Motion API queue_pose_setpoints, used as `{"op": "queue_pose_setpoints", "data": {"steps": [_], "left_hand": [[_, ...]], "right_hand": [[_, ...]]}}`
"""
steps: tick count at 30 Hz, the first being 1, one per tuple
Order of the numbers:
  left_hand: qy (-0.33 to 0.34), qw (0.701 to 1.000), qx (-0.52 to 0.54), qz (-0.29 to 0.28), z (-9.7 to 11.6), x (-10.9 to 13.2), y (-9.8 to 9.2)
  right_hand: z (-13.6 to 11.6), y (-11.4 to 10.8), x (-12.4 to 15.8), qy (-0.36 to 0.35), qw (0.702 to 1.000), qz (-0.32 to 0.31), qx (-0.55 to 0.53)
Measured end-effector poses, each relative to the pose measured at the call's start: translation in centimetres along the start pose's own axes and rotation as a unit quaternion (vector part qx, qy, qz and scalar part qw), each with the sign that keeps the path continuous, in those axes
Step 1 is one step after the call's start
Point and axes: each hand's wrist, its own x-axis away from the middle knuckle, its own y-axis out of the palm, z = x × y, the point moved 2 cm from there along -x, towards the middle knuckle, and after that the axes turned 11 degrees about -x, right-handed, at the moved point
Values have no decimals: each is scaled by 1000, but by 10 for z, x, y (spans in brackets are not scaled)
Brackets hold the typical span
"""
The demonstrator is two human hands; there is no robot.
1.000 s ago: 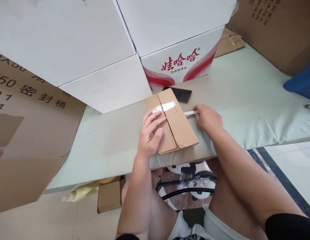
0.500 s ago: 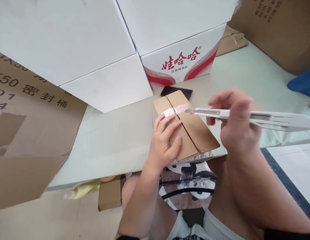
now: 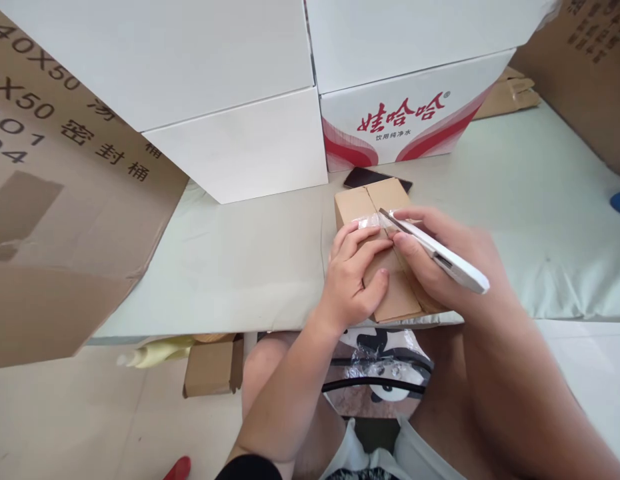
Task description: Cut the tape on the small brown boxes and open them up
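A small brown cardboard box (image 3: pixel 397 291) lies in front of me, with a seam down its top and clear tape (image 3: pixel 369 221) across that seam. My left hand (image 3: pixel 357 270) rests on the box's left flap, fingers spread, the fingertips by the tape. In my right hand (image 3: pixel 445 257) is a white utility knife (image 3: pixel 443 257). Its blade end points away from me, over the tape near the seam. Whether the blade touches the tape I cannot tell. The right flap is partly hidden under my right hand.
Behind the box lies a dark phone (image 3: pixel 363 178). White cartons (image 3: pixel 240 147) stack up at the back, one with red print (image 3: pixel 407 127). A large brown carton (image 3: pixel 85 220) stands at the left. Below the covered table sits another small carton (image 3: pixel 210 367).
My right hand has brought the knife from the right in over the tape and turned it. My left hand stays on the box. The whole view has shifted a little.
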Motion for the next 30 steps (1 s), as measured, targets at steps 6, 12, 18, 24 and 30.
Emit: {"op": "queue_pose_setpoints", "data": {"steps": [6, 12, 18, 24, 30], "left_hand": [[-10, 1000, 4, 5, -1, 2, 3], [-6, 1000, 11, 16, -2, 3, 5], [-11, 1000, -4, 3, -1, 1, 2], [-7, 1000, -1, 4, -1, 0, 1], [1, 1000, 2, 8, -1, 0, 0]], "right_hand": [[0, 3, 1, -13, 1000, -1, 28], [-4, 4, 1, -28, 999, 2, 41], [-8, 4, 2, -16, 999, -11, 41], [-9, 5, 2, -3, 999, -19, 40], [-11, 1, 0, 38, 998, -46, 18]]}}
